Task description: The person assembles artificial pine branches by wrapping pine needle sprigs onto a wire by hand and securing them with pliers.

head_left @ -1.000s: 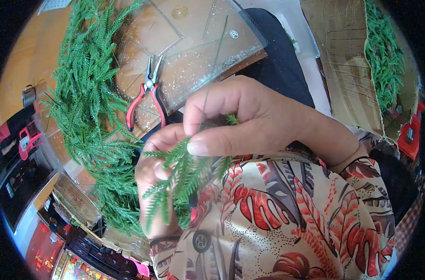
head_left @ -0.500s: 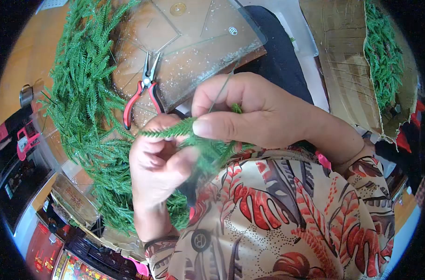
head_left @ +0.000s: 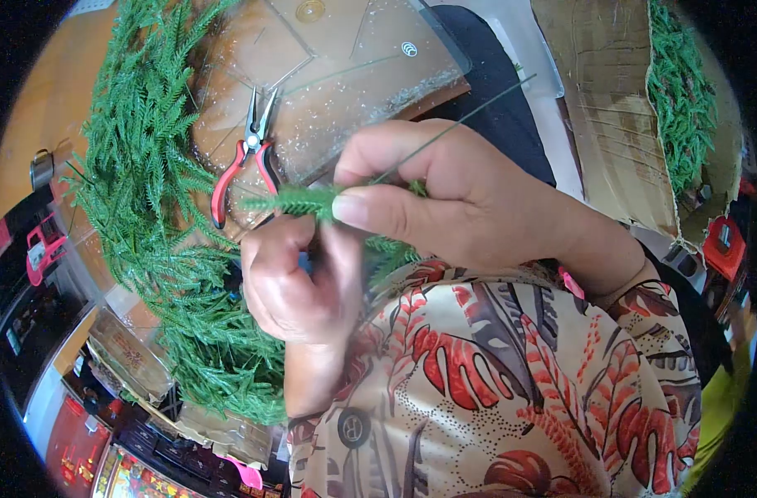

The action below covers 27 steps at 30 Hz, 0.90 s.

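Observation:
A green artificial pine sprig (head_left: 299, 200) is pinched between the thumb and fingers of my right hand (head_left: 445, 195). Its thin green stem (head_left: 486, 105) sticks out up and to the right past my knuckles. My left hand (head_left: 299, 278) is closed just below the sprig, touching it; its fingertips are partly hidden and slightly blurred. More green needles show beneath my right thumb. Pliers with red and black handles (head_left: 247, 158) lie on the board behind my hands, their jaws slightly apart. A long pile of green pine branches (head_left: 146, 166) runs down the left side.
Under the pliers lies a brown board with a clear cover (head_left: 353, 83), strewn with white flecks. At the right stands an open cardboard box (head_left: 598, 108) with more greenery (head_left: 681, 108) in it. A pink stool (head_left: 44, 249) is at the far left.
My left hand has closed and turned beside the sprig. The sprig's hanging needles have swung up and back under my right hand, and its stem now tilts farther right.

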### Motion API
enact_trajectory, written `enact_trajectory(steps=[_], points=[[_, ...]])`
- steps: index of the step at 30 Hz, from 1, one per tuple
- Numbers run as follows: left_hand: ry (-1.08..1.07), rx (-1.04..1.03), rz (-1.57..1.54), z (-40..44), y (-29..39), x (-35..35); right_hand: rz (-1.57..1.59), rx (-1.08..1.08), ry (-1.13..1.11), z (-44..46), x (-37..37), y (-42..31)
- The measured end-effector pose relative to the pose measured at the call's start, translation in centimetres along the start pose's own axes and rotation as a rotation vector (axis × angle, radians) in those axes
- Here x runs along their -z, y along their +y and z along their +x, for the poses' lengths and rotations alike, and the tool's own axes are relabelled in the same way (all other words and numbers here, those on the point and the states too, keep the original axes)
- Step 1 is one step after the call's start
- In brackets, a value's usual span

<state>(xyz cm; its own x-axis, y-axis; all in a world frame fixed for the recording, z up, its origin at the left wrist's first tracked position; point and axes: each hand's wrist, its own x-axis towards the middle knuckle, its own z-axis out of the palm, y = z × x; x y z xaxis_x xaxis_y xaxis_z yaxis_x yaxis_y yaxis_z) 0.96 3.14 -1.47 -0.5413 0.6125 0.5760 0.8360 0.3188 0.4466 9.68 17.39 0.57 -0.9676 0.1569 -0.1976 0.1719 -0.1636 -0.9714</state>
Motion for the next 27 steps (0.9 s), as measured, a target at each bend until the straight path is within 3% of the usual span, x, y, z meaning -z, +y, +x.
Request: enact_trajectory(steps=[2,4,5,6,9,12,13,17,21,24,25,27], points=[[-0.008,-0.017,0.089,0.4,0.2,0.0,0.132,-0.054,-0.038,-0.1,0.0,-1.1],[-0.038,-0.003,0.162,1.3,0.5,0.1,0.142,0.056,-0.008,0.0,-0.3,-0.8],[-0.105,0.177,0.013,1.6,1.0,0.4,0.085,0.191,0.041,0.3,-0.7,0.2],[-0.115,0.205,-0.07,1.5,0.7,0.4,0.028,0.324,0.089,0.5,-0.9,0.8],[-0.201,0.382,-0.348,1.1,0.4,0.8,-0.149,0.435,0.187,0.5,-1.0,1.1],[-0.194,0.541,-0.589,1.4,0.5,1.0,-0.28,0.444,0.153,0.3,-0.5,1.0],[-0.122,0.722,-0.794,1.0,0.9,1.0,-0.301,0.433,0.154,0.3,-0.5,0.9],[-0.152,1.035,-1.288,2.1,1.8,2.0,-0.368,0.413,0.199,0.3,-0.7,0.8],[0.015,1.11,-1.315,1.9,2.0,1.1,-0.344,0.473,0.214,0.6,-1.3,1.1],[0.017,1.134,-1.362,1.7,2.2,1.4,-0.174,0.484,0.239,0.9,-1.6,1.8],[0.092,1.167,-1.301,2.1,3.1,1.1,0.011,0.297,0.177,0.7,-1.5,1.2],[0.092,1.043,-1.195,2.1,3.3,0.8,0.318,0.001,0.072,-0.1,-1.4,-0.5]])
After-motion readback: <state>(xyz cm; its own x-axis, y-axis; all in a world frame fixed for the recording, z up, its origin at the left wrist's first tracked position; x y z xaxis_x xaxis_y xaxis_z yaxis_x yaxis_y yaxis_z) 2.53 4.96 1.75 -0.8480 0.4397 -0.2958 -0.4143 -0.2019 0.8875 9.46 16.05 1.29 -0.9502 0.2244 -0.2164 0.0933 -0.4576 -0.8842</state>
